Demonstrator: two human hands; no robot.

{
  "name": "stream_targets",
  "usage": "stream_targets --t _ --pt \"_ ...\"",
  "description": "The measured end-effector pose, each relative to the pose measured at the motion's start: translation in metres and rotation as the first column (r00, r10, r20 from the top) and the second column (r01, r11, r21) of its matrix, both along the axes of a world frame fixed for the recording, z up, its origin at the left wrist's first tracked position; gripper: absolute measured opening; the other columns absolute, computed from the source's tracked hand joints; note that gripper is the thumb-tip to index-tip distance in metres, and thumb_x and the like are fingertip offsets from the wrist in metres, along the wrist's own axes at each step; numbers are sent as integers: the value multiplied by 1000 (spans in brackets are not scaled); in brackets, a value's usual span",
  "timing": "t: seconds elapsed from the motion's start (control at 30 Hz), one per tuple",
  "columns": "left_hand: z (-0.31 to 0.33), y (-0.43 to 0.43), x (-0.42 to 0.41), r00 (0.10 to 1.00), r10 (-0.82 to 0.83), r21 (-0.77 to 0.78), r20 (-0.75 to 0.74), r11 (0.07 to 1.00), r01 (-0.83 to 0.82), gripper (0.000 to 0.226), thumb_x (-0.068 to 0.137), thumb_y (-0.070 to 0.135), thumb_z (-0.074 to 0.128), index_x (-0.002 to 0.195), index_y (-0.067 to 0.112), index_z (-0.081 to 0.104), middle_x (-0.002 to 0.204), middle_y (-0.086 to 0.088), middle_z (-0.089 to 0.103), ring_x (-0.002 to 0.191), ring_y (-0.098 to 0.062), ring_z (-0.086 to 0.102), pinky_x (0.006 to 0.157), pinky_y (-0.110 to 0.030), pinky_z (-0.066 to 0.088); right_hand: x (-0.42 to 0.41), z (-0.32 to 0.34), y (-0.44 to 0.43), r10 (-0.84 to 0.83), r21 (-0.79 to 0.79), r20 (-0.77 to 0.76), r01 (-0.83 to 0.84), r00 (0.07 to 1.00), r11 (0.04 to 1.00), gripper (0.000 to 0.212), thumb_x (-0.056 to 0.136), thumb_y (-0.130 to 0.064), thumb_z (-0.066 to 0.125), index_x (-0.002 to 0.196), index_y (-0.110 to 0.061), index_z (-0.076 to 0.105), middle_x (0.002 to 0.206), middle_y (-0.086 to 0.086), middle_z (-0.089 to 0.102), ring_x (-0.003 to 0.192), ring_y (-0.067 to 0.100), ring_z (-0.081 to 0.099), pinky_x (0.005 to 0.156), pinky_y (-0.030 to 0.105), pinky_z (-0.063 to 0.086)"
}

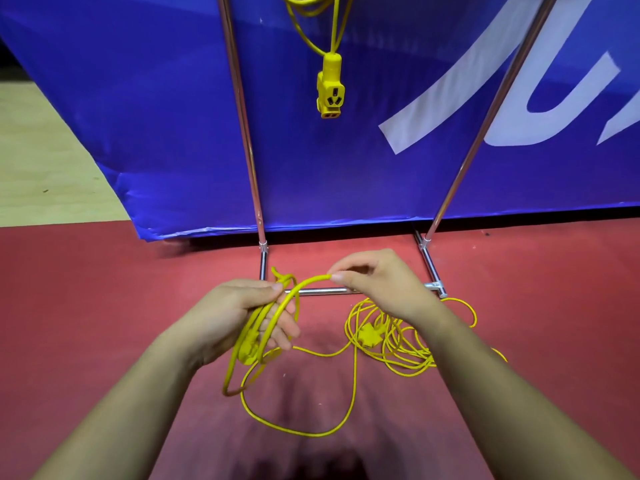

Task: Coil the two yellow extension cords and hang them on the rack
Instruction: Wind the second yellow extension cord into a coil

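In the lower middle of the frame, the left hand (242, 313) gripped a few loops of the yellow cord (308, 280) and the right hand (377, 285) pinched its next length, while the loose pile (398, 344) on the red floor (104, 306) at lower right might knot when pulled.
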State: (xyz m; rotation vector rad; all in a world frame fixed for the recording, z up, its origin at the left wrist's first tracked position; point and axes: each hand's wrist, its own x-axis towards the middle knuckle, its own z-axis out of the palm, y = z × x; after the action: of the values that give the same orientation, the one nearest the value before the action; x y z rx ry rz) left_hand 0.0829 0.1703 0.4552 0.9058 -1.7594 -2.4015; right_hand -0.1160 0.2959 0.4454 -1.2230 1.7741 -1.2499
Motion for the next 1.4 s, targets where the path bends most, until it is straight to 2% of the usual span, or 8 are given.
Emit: stream_targets --t 0.17,0.33,0.47,0.6,0.8,1.17,1.3,1.4 --pt "-3 8 -9 990 69 -63 -121 995 -77 29 86 26 51 76 2 62 50 -9 44 38 -20 42 42 -24 36 33 10 -12 110 -41 -143 -117 984 992 4 87 -12 68 87 -14 72 67 -1 60 63 6 51 63 30 44" --pt "9 -1 -10 931 218 54 -292 976 -211 26 95 25 43 76 9 52 48 5 28 38 -10 28 45 -22 32 -1 -18 -3 117 127 -73 -108 990 986 8 91 -10 65 83 -10 66 62 -8 52 58 2 46 60 20 37" --pt "12 -20 0 943 191 -6 -271 980 -200 25 95 23 41 78 8 51 48 3 34 39 -14 34 46 -25 31 -31 -58 15 34 273 -36 -22 999 962 9 88 -16 69 81 -17 65 70 4 66 70 17 55 71 35 41" --pt "3 -23 2 986 128 -176 -103 974 -145 31 97 15 38 79 -1 57 51 -10 54 40 -24 51 43 -24 43 -37 -56 19 -185 145 137 165 973 976 12 88 -2 66 92 -10 58 65 8 62 56 17 56 57 24 47" --pt "4 -21 -1 992 115 -46 -61 992 -117 33 97 15 39 81 -5 60 63 -23 66 47 -29 62 46 -28 51 -39 -38 16 -250 35 -13 250 968 968 6 84 -4 71 88 -8 70 63 4 61 58 8 51 55 18 38" --pt "1 3 -13 998 -57 -94 -31 994 54 33 96 17 43 86 -7 63 59 -19 59 42 -26 55 43 -24 43 13 15 -3 60 44 -252 -51 966 998 0 81 -15 74 81 -15 74 69 5 69 59 8 54 59 22 43" --pt "3 1 -14 991 -42 41 -131 998 47 22 91 22 45 80 4 52 48 2 31 34 -9 27 41 -21 22 12 13 -2 67 24 -186 -63 980 998 10 84 -16 73 80 -8 68 61 2 55 56 7 45 54 21 37" --pt "7 -3 -13 977 7 141 -214 990 24 23 94 21 42 78 6 49 46 7 28 32 -3 23 43 -25 14 -6 -9 6 133 179 -195 -98 972 979 19 90 -15 67 74 -6 61 59 -6 45 54 1 37 53 18 31"
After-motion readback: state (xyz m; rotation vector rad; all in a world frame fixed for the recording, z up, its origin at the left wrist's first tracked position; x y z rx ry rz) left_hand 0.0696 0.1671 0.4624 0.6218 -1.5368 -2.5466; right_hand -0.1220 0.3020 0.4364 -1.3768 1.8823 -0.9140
